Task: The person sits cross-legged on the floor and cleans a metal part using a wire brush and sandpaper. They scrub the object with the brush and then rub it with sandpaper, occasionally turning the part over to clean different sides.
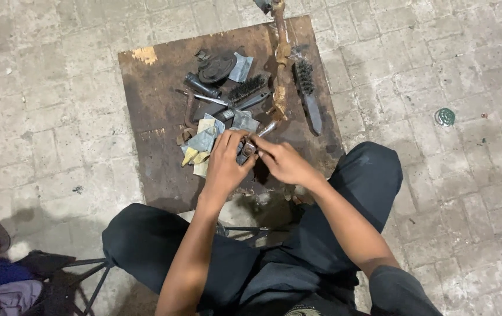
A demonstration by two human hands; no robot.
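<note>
over the wooden board (163, 175), both hands (left (226, 164), right (284, 162)) grip a small metal part (248, 150).

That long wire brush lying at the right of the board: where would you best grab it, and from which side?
Probably by the bare flat handle of the wire brush, the end nearer the person. The bristles sit at the far end, and the rusty metal part lies close on its left, so coming from the right, over the open wooden board, looks easiest.
</note>
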